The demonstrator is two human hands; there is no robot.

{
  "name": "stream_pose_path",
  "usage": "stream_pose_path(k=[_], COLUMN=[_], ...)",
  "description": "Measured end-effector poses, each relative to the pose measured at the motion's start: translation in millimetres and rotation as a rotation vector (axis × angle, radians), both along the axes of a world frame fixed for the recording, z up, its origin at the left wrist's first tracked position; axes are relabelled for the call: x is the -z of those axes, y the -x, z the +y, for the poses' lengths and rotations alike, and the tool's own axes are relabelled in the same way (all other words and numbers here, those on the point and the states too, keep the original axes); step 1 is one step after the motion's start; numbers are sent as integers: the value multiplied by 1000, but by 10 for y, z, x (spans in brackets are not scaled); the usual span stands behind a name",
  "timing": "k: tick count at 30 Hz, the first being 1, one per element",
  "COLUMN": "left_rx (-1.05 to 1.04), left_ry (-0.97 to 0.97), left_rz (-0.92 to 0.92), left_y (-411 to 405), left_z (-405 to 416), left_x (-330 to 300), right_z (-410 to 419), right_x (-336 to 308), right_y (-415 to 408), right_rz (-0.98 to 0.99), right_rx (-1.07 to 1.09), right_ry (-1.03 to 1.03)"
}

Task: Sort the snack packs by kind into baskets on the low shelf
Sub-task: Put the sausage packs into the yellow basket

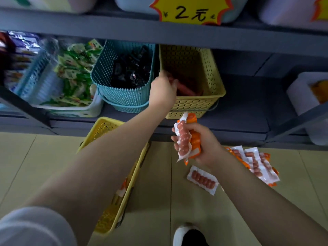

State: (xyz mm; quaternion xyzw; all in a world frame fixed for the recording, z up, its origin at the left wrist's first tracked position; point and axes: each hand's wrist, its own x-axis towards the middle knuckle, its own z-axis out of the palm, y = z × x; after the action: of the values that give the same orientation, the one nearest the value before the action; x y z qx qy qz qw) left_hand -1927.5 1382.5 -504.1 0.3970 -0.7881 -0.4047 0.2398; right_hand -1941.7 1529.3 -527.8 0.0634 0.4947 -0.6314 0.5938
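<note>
Head view: left hand (164,89) reaches into yellow basket (211,71), grip unclear; right hand (200,144) grips sausage packs (186,139); lay them flat.

Perforated plastic yellow basket (211,68), glossy film sausage packs (186,139), matt floor tiles (156,183)

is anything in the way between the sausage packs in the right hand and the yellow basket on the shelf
Only the person's own left hand, reaching over the front left rim of the yellow basket. The rest of its opening is free above the sausage packs that the right hand grips.
</note>
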Motion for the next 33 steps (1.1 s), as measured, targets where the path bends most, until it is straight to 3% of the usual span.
stream_pose_path(k=[5, 7, 11, 14, 16, 19, 20, 23, 26, 29, 33], left_rx=[120, 111, 111, 99, 28, 41, 95, 328, 481, 455, 381], left_ry=[144, 139, -53, -239, -253, -152, -174, -315, -153, -18, -76], left_rz=[23, -110, -475, -461, -390, -396, -413, -632, -908, -890, -817], left_y=[-660, -1179, -2121, -2452, -2507, -2444, -2410, -2268, -2090, -1948, -1629], left_z=[16, -3, -171, -183, -109, 75, 151, 428, 684, 794, 920], left_x=[194, 435, 883, 977, 988, 972, 981, 1008, 1038, 1053, 1105], right_z=[-136, -283, -700, -916, -921, -733, -655, -394, -68, 325, 900], right_x=[57, 76, 160, 237, 253, 365, 443, 777, 1128, 1493, 1811], right_y=[-69, -207, -637, -937, -1011, -847, -769, -545, -354, -161, 132], right_rz=[39, 35, 164, 359, 491, 987, 1073, 1062, 1015, 1088, 1333], right_rx=[-23, -86, -195, -295, -364, -418, -396, -353, -401, -489, -679], right_ry=[-58, -53, -112, -178, -203, -263, -293, -434, -537, -672, -878])
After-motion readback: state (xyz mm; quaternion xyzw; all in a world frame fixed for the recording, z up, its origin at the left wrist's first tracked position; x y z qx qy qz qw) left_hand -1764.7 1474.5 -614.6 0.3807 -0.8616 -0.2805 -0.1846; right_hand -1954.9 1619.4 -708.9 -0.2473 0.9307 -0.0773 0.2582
